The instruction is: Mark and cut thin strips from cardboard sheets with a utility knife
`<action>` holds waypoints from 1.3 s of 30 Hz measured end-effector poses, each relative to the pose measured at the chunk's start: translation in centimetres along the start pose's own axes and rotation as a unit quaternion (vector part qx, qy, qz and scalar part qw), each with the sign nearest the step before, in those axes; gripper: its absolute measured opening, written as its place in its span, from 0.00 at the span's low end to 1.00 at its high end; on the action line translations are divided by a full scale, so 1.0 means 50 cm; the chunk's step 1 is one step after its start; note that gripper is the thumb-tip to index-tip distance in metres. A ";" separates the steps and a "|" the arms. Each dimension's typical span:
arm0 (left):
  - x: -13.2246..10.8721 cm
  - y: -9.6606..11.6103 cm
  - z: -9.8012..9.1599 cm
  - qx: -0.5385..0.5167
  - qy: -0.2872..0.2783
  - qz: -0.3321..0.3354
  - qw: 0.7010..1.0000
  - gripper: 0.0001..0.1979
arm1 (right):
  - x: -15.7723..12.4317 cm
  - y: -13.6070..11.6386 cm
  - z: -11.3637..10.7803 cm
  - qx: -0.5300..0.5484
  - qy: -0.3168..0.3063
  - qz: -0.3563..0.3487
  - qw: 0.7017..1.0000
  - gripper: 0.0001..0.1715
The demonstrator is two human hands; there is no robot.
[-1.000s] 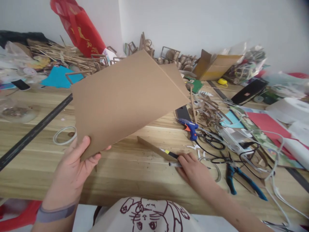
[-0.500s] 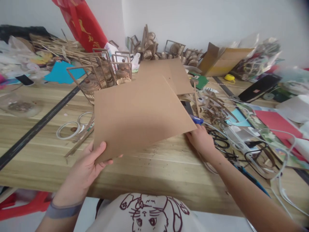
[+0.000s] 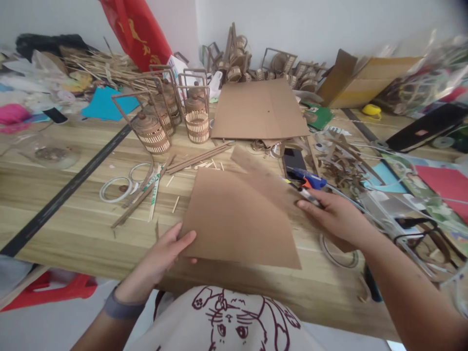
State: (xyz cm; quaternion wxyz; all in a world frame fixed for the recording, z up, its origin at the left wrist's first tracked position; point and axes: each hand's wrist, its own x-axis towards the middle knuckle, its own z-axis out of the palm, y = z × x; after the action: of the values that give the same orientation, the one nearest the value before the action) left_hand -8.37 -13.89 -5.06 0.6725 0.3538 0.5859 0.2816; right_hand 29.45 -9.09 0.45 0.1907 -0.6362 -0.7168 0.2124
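Observation:
A brown cardboard sheet (image 3: 237, 219) lies nearly flat on the wooden table (image 3: 73, 229) in front of me. My left hand (image 3: 164, 251) pinches its near left corner, thumb on top and fingers under. My right hand (image 3: 338, 214) rests at the sheet's right edge, fingers closed round a thin pen-like tool (image 3: 309, 196) whose tip points left. A cardboard strip (image 3: 250, 163) pokes out from under the sheet's far edge.
A blue glue gun (image 3: 310, 178) and a dark phone (image 3: 292, 158) lie just beyond my right hand. Further back are a larger cardboard sheet (image 3: 259, 109), small cardboard lanterns (image 3: 149, 134), tape rings (image 3: 115, 189) and a long black ruler (image 3: 66, 190). Wires and scraps (image 3: 402, 219) crowd the right.
The cardboard sheet has come down from held up in the air to lying on the table. My right hand moved from the table up to the sheet's right edge.

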 end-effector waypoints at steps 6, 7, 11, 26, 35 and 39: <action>0.020 -0.002 -0.011 0.273 0.112 0.146 0.944 0.31 | 0.015 -0.015 0.091 0.089 -0.138 -0.038 0.986 0.20; 0.017 0.000 -0.022 0.329 0.142 0.164 0.919 0.31 | 0.017 -0.016 0.102 0.091 -0.147 -0.044 0.984 0.20; 0.000 -0.004 -0.067 0.489 0.224 0.261 0.802 0.21 | 0.020 -0.026 0.134 0.071 -0.184 -0.094 0.976 0.22; -0.015 -0.042 -0.044 0.599 0.055 0.284 0.747 0.20 | -0.064 0.009 0.205 -0.227 0.055 -0.278 0.932 0.27; 0.009 -0.056 -0.019 0.599 0.092 0.336 0.721 0.15 | -0.063 0.026 0.206 -0.219 0.048 -0.265 0.938 0.25; 0.008 -0.049 -0.019 0.608 0.113 0.364 0.696 0.10 | -0.061 0.025 0.204 -0.191 0.026 -0.244 0.950 0.23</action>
State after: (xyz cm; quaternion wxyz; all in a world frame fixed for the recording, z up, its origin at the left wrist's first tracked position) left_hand -9.36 -14.86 -7.34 0.0844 0.8366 0.5266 0.1250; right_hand 25.29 -12.60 -8.80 0.1302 -0.4716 -0.8722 0.0020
